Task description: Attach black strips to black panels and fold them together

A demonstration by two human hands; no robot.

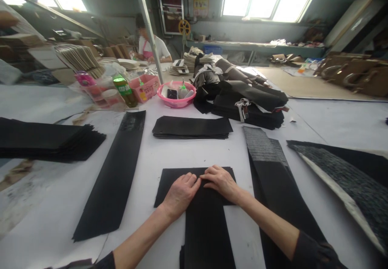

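My left hand and my right hand lie side by side, fingertips almost touching, pressing flat on a black T-shaped sheet piece in front of me on the white table. A long black strip runs from under my hands toward me. Neither hand grips anything; the fingers rest flat and close together on the material.
A long black strip lies to the left, another to the right. Stacks of black sheets sit at centre and far left. A pink basin, a green bottle and piled black goods stand farther back. A person works beyond.
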